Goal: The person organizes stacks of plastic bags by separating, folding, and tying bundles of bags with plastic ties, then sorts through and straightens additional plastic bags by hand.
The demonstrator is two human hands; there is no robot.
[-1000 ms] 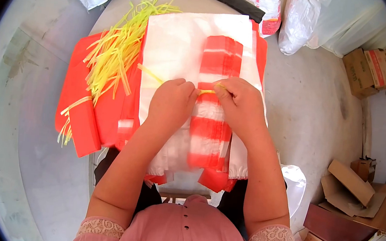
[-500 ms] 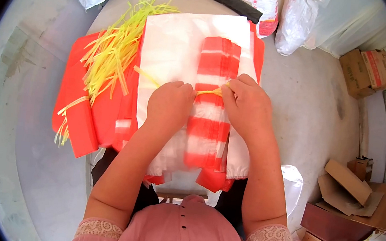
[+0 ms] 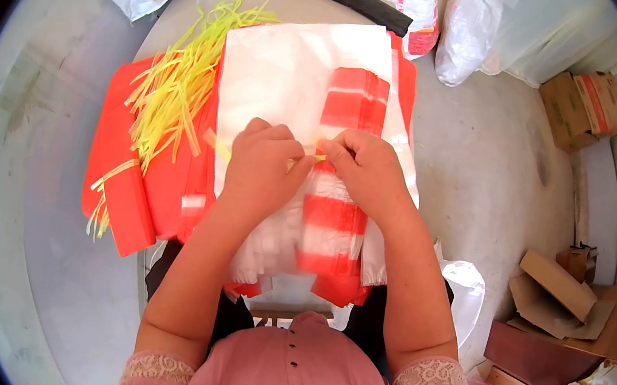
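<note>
So both hands are right in the middle of things here, working on one yellow strip [image 3: 320,158] over a red-and-white striped bundle [image 3: 333,222]. The left hand [image 3: 266,161] is pretty much clenched around the strip, fingers curled in, with a loose end poking out on its far left side. The right hand [image 3: 365,167] has the strip pinched between thumb and fingers, right above the bundle. Can't really tell how the strip runs under the fingers — they cover that bit.

The bundle lies lengthwise on a white plastic stack [image 3: 285,64], toward its right side, and that stack sits over red plastic on the table [image 3: 161,30]. Off to the left there's a messy pile of yellow strips [image 3: 175,90] spread across the red sheets [image 3: 114,125], and just below it a folded red bundle [image 3: 133,210] with a yellow tie around it.

A black roll [image 3: 359,4] lies at the far edge of the table, near some white bags [image 3: 467,36]. Over on the right side — a cardboard box [image 3: 580,109], plus an open carton [image 3: 556,293] closer in.
</note>
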